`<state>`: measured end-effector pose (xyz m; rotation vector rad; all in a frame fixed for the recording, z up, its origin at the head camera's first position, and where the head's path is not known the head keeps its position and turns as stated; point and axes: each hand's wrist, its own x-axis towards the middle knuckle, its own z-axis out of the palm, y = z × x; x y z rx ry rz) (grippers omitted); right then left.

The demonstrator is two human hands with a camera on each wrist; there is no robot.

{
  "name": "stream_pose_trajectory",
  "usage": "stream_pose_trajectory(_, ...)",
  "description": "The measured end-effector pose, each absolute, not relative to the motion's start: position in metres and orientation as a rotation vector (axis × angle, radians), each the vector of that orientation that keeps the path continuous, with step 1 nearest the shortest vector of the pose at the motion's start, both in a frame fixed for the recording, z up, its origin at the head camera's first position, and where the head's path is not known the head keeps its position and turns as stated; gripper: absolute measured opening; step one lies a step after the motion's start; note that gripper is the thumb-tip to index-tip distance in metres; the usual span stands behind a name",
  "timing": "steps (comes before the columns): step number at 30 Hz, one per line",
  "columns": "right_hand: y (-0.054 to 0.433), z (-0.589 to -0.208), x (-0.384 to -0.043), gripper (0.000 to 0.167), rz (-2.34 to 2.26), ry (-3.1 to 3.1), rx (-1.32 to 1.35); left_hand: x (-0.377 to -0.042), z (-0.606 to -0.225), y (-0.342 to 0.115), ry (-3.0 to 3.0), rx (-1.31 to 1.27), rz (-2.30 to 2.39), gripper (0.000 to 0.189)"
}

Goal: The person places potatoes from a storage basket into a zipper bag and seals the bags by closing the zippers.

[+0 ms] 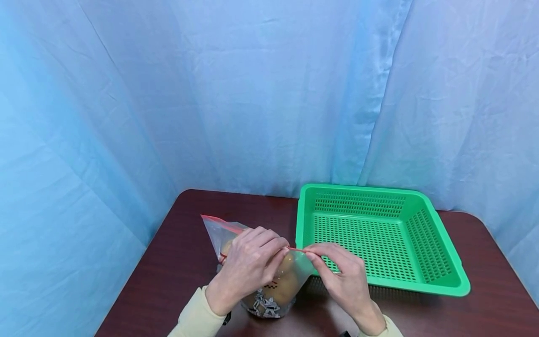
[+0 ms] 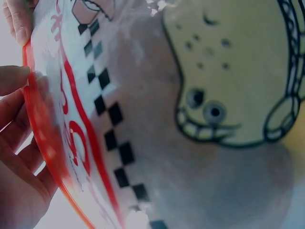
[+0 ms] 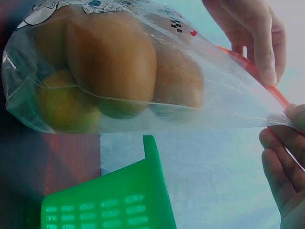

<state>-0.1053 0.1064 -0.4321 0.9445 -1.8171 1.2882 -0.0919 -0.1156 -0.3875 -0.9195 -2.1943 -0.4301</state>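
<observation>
A clear zip bag [image 1: 290, 283] with a red sealing strip [image 1: 297, 249] stands on the table, full of round yellow-brown fruits [image 3: 112, 62]. Printed cartoon figures [image 2: 233, 76] and a checker pattern decorate its side. My left hand [image 1: 254, 257] pinches the strip between thumb and fingers near the middle of the bag's mouth. At the right corner of that mouth, my right hand [image 1: 343, 276] pinches the strip's end, and the strip is taut between the two hands. The bag's left corner [image 1: 216, 224] sticks up free, and the left hand hides part of the bag.
A green perforated plastic basket [image 1: 456, 267] sits to the right, behind the right hand, close to the bag. The dark reddish-brown table [image 1: 160, 281] carries both. Pale blue curtains [image 1: 269, 93] hang behind and along the sides.
</observation>
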Motion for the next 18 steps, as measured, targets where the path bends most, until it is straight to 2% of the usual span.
stream_pose_trajectory(5, 0.1065, -0.4335, -0.1046, 0.022, 1.296, -1.823, 0.936, -0.0911, -0.3885, -0.1176, -2.198, -0.910, -0.446, 0.005)
stream_pose_trajectory(12, 0.1072, -0.4348, -0.1060, 0.010, 1.313, -1.803, 0.958, -0.0907, -0.3895, -0.1208, -2.181, -0.898, -0.471, 0.006)
stream_pose_trajectory(18, 0.1066, -0.4351, -0.1061, 0.010, 1.329, -1.785, 0.968, -0.0903, -0.3904, -0.1222, -2.156, -0.878, -0.477, 0.008)
